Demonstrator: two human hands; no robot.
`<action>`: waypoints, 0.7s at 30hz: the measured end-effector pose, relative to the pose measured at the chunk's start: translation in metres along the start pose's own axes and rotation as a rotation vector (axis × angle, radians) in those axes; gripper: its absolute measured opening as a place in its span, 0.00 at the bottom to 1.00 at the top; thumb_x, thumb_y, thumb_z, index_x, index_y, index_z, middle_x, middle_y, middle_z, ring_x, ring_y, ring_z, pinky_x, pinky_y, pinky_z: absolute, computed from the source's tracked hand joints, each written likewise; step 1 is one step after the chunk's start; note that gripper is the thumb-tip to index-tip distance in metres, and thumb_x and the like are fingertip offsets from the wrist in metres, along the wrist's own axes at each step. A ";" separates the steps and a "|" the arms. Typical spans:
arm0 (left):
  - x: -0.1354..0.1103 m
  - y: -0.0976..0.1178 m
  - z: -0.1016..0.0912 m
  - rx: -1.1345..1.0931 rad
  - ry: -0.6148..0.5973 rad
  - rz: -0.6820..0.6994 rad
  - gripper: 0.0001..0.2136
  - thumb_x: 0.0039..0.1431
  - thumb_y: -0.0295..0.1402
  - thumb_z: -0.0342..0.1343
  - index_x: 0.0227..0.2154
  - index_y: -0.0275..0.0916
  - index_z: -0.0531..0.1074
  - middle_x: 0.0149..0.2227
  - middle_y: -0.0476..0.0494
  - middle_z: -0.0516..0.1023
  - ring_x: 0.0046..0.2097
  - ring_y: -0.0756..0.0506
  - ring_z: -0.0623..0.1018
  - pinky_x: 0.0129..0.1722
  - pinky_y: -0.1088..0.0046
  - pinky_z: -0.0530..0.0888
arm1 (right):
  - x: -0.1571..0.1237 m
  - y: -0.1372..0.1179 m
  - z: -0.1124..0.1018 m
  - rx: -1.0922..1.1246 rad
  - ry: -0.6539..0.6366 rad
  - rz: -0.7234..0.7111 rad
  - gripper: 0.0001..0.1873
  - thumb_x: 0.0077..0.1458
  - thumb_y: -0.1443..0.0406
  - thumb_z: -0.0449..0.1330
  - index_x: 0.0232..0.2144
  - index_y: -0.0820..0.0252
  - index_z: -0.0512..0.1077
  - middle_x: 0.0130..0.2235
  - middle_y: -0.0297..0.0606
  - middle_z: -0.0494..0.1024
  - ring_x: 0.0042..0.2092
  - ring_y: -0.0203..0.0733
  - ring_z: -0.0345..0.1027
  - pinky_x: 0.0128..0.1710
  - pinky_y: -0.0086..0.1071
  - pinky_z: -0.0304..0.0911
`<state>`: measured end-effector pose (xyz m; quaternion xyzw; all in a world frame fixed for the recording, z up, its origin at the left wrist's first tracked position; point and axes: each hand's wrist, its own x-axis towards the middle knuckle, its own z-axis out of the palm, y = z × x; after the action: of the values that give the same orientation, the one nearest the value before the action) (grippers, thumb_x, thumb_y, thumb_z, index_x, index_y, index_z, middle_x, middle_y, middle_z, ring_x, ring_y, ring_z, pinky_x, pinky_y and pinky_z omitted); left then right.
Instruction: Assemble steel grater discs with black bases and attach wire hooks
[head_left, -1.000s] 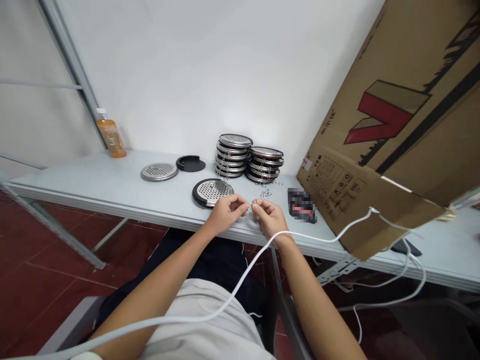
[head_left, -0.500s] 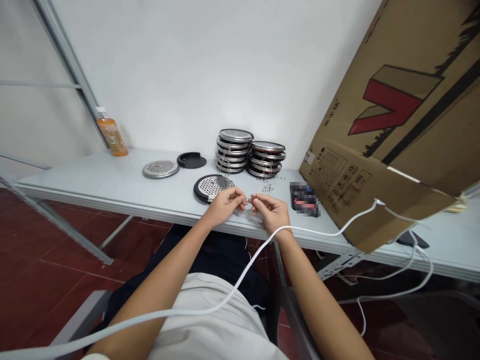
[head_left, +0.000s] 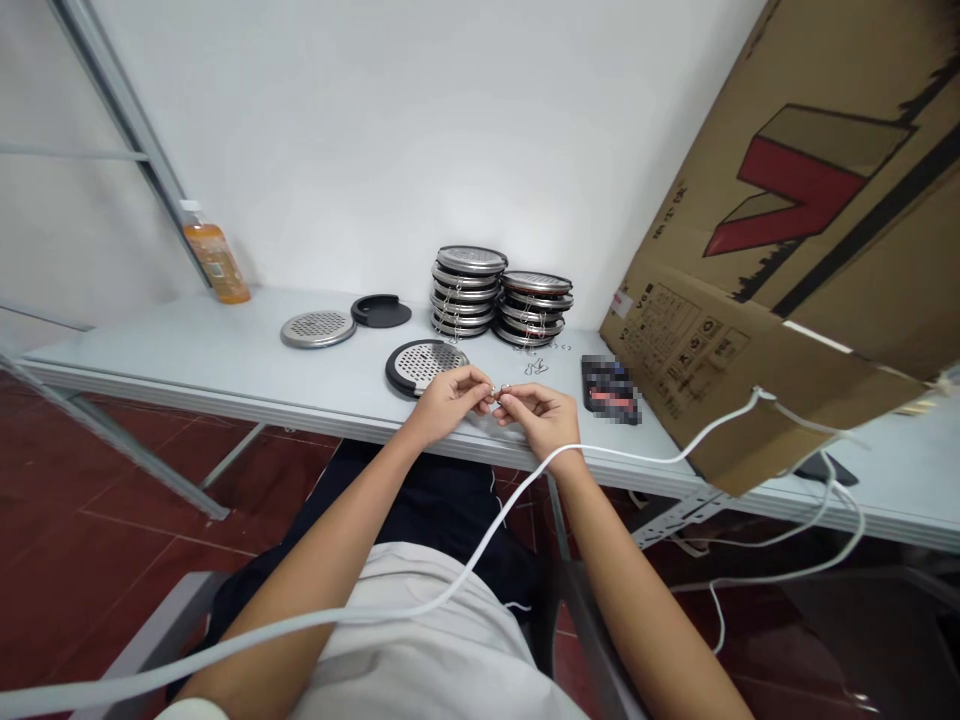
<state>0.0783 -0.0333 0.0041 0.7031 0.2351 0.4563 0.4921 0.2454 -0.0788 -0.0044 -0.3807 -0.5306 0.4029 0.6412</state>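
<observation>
My left hand (head_left: 448,402) and my right hand (head_left: 541,416) meet over the front edge of the pale table (head_left: 225,365), fingertips pinched together on a small wire clip (head_left: 496,394) between them. Just behind my left hand lies a round perforated metal disc in a black rim (head_left: 421,364). Two stacks of similar discs (head_left: 496,297) stand further back by the wall. A few loose wire clips (head_left: 535,367) lie in front of the stacks.
A single perforated disc (head_left: 318,328) and a black ring (head_left: 381,311) lie to the left. An orange bottle (head_left: 212,263) stands at the far left. A large cardboard box (head_left: 810,240) leans over the right side. A white cable (head_left: 660,456) crosses my right wrist.
Both hands stay pinched together on the small clip, with slight finger movement. The view has shifted a little downward and to the right.
</observation>
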 end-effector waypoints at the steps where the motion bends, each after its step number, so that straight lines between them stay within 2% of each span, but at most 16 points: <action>1: 0.000 0.000 0.000 0.015 0.010 -0.009 0.12 0.60 0.40 0.59 0.35 0.34 0.72 0.30 0.47 0.76 0.31 0.51 0.78 0.34 0.76 0.75 | 0.001 0.001 -0.001 0.009 -0.007 0.016 0.15 0.42 0.56 0.72 0.29 0.61 0.78 0.28 0.38 0.81 0.27 0.42 0.76 0.28 0.36 0.76; 8: -0.002 -0.001 0.002 0.012 0.030 -0.024 0.13 0.56 0.40 0.62 0.33 0.34 0.72 0.28 0.47 0.77 0.30 0.51 0.78 0.33 0.75 0.75 | 0.005 0.005 -0.006 0.116 -0.030 0.112 0.22 0.41 0.58 0.73 0.37 0.62 0.75 0.26 0.37 0.81 0.25 0.39 0.76 0.24 0.30 0.74; 16: -0.002 -0.002 0.004 0.024 0.099 0.033 0.11 0.56 0.38 0.62 0.32 0.34 0.72 0.30 0.46 0.78 0.35 0.49 0.79 0.39 0.72 0.75 | 0.005 0.005 -0.005 0.115 0.028 0.092 0.21 0.42 0.56 0.73 0.36 0.62 0.75 0.28 0.38 0.81 0.25 0.39 0.75 0.25 0.32 0.73; 21: -0.002 -0.003 0.004 0.017 0.081 0.026 0.12 0.55 0.40 0.63 0.32 0.34 0.72 0.29 0.45 0.78 0.32 0.49 0.78 0.37 0.72 0.76 | 0.005 0.006 -0.004 0.125 0.020 0.094 0.29 0.42 0.57 0.73 0.46 0.60 0.75 0.28 0.36 0.81 0.25 0.39 0.75 0.26 0.33 0.73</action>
<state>0.0813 -0.0353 0.0003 0.6912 0.2496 0.4887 0.4702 0.2495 -0.0716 -0.0090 -0.3686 -0.4794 0.4612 0.6493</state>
